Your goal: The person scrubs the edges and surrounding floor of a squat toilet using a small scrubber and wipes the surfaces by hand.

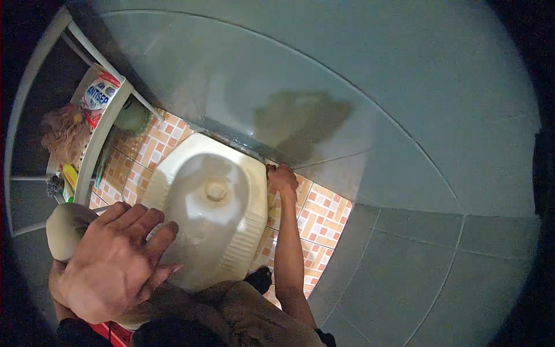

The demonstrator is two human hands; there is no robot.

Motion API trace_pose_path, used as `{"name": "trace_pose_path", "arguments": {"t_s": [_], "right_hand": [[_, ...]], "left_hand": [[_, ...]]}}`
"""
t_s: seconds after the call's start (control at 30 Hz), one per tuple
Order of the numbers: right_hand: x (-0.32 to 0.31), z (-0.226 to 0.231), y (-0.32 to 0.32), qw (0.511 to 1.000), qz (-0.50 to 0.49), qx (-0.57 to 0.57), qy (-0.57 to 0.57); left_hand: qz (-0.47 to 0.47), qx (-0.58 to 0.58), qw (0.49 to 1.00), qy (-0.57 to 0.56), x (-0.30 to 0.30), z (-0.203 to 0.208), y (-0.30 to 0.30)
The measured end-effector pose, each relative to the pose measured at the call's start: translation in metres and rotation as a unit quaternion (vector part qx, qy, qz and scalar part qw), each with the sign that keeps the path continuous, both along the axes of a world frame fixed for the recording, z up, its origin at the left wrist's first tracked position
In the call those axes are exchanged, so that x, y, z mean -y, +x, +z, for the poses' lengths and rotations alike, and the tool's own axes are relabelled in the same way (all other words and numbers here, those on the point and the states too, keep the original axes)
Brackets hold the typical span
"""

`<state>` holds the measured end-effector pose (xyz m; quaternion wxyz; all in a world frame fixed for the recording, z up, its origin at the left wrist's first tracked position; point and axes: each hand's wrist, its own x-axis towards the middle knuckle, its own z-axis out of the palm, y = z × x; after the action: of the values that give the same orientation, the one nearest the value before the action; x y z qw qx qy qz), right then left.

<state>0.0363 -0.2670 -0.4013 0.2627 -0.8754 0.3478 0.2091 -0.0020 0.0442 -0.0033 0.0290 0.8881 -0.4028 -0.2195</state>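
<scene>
A cream squat toilet with ribbed foot rests is set in the floor below me. My right hand reaches down to its far right rim, by the foot of the wall. Those fingers are curled and pressed low; a small dark thing may be under them, but I cannot make it out. Near my left knee, my left hand hangs in front of me, back of the hand up. Its fingers are loosely bent, the thumb stands apart, and nothing shows in its grasp.
A white rack on the left holds a red and white packet, a crumpled pinkish bag, a yellow bottle and a dark scrubber. Grey walls close in ahead and right. The floor is patterned tile.
</scene>
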Motion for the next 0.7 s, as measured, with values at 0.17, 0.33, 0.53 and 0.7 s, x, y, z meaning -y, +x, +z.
{"name": "trace_pose_path", "arguments": {"t_s": [0.17,0.33,0.53,0.7], "right_hand": [[-0.014,-0.001,-0.005,0.998,-0.040,0.023,-0.033],[-0.022,-0.005,-0.009,0.990,-0.096,0.048,-0.086],[-0.019,0.007,-0.006,0.996,-0.075,0.033,-0.027],[-0.018,0.012,-0.004,0.997,-0.068,0.023,0.009]], "left_hand": [[0.004,-0.007,1.000,-0.001,-0.003,-0.001,0.000],[0.002,-0.007,1.000,-0.006,-0.001,0.001,0.000],[-0.004,-0.007,1.000,-0.006,-0.002,0.000,0.000],[-0.003,-0.012,1.000,-0.008,-0.002,-0.002,0.001]]}}
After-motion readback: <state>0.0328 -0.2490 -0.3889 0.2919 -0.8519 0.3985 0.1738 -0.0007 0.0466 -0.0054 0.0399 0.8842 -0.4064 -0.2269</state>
